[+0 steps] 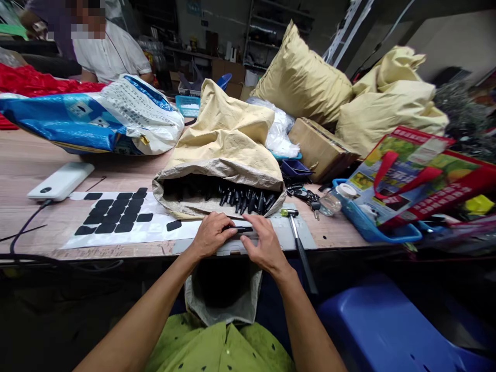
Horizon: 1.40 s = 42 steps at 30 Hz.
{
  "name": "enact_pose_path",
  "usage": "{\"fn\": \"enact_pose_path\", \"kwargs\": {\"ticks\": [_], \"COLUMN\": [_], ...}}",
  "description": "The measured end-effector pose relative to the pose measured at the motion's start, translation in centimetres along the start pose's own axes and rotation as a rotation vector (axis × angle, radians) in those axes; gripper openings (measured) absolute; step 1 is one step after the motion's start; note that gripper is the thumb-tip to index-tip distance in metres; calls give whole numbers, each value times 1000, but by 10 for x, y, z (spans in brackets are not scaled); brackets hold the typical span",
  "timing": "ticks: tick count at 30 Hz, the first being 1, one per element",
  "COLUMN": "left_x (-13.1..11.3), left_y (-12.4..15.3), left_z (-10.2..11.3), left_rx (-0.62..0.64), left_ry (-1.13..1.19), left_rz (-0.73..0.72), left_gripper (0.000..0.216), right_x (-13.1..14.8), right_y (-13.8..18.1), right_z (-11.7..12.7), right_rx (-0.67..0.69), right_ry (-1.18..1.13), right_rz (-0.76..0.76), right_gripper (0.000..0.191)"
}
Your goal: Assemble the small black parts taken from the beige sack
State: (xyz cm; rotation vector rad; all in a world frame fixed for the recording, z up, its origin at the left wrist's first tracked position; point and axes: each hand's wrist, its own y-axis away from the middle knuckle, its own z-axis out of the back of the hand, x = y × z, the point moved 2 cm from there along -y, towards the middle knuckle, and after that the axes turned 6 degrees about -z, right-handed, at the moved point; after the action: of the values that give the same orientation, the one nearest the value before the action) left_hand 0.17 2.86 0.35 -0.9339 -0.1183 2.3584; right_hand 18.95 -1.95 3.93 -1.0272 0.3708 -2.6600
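Note:
My left hand [212, 235] is closed on one end of a slim black pen-like piece [243, 229], which lies sideways above the grey board at the table's front edge. At the piece's other end is my right hand [266, 243], its thumb and fingers spread apart; I cannot tell whether it touches the piece. Just beyond both hands, a beige woven sack [228, 134] lies with its mouth towards me, showing several similar black pieces [251, 200] inside. To the right of my right hand rests a hammer [297, 237] with a yellow-green head end, its handle overhanging the edge.
A white sheet with black rounded patches [112, 214] and a white power bank [61, 181] lie left. Below the edge, an open sack [222, 289] stands at my lap. Right are a blue basket [364, 222], keys [314, 205] and a blue stool [387, 325]. People sit across the table.

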Motion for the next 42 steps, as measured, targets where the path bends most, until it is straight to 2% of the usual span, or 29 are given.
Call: {"fn": "enact_pose_path", "kwargs": {"ticks": [2,4,10,17,23,31,37,42], "left_x": [0,0,-1,0,1,-4,-2,-3], "left_y": [1,1,2,2,3,3,3,4], "left_z": [0,0,3,5,7,9,6,8], "left_rx": [-18,-31,-63,-85,-86,-79,-68,-44], "left_ry": [10,27,114,200,235,215,191,169], "left_rz": [-5,-7,31,19,26,16,7,3], "left_gripper": [21,23,30,20,20,19,15,26], "right_x": [-4,-12,-25,-19,-17,-17,-12,-17], "right_y": [-4,-6,-5,-4,-3,-2,-1,-1], "right_z": [-15,-25,-29,-29,-26,-27,-26,-27], "right_rx": [55,39,-22,-23,3,-5,4,7], "right_ry": [-49,-110,-271,-179,-206,-163,-130,-117], "right_rz": [18,-12,-130,-136,-129,-139,-72,-30], "right_gripper": [40,31,25,20,25,17,21,10]}}
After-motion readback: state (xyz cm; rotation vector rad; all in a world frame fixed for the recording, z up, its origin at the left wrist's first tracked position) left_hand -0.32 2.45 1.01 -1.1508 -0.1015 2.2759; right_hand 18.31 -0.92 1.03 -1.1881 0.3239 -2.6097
